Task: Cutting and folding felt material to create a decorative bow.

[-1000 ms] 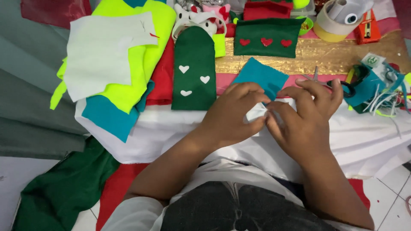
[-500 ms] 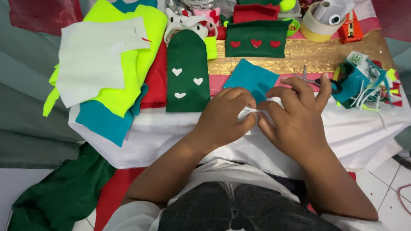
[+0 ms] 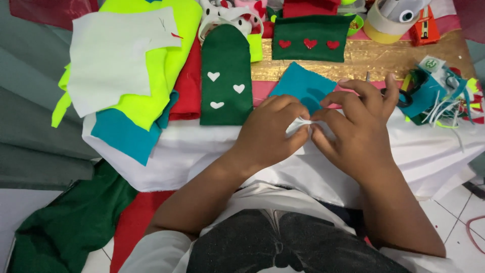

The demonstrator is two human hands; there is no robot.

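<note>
A small white scrap of felt [image 3: 299, 125] is pinched between the fingertips of both my hands. My left hand [image 3: 270, 130] grips its left side and my right hand [image 3: 353, 131] grips its right side, over a white cloth [image 3: 182, 151] on the low table. A teal felt square [image 3: 303, 86] lies just behind my fingers. Left of it lies a dark green felt sleeve with three white hearts [image 3: 225, 76].
A stack of white, neon yellow, teal and red felt sheets [image 3: 136, 65] is at the left. A green pouch with red hearts [image 3: 310, 38], tape rolls [image 3: 391, 17], scissors [image 3: 399, 96] and felt scraps [image 3: 439, 91] sit at the back and right. Green and red cloth [image 3: 65, 227] lies on the floor.
Both hands have stayed together on the white scrap, working it between the fingertips. The view has shifted slightly; nothing else on the table has moved.
</note>
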